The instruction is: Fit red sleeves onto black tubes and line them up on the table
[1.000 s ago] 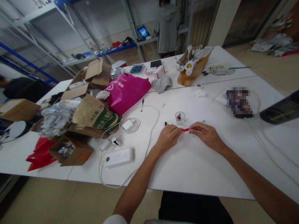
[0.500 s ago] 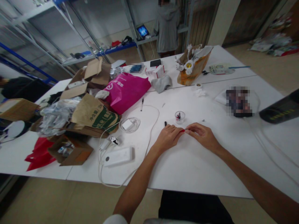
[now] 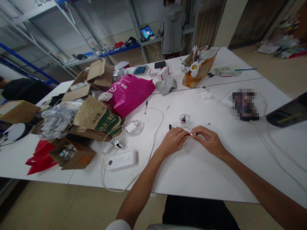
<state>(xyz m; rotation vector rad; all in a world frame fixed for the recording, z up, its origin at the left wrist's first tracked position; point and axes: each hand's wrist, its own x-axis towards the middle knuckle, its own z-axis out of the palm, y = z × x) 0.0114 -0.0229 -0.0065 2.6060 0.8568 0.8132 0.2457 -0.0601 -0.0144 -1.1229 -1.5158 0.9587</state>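
My left hand (image 3: 173,140) and my right hand (image 3: 207,140) meet fingertip to fingertip low over the white table (image 3: 192,172). Both pinch a small thin red piece (image 3: 189,134), of which only a sliver shows between the fingers. A small clear cup (image 3: 184,120) with little red and dark bits in it stands just beyond my hands. A short black piece (image 3: 170,126) lies by my left knuckles.
A white power bank (image 3: 122,160) and white cable loops (image 3: 134,127) lie left of my hands. Further left are brown paper bags, cardboard boxes and a pink bag (image 3: 129,93). A pen (image 3: 145,107) lies beyond. A person in a grey hoodie (image 3: 171,28) stands at the shelves.
My two hands have drawn closer together, so the red piece is now almost covered by the fingers. Nothing else on the table has moved.
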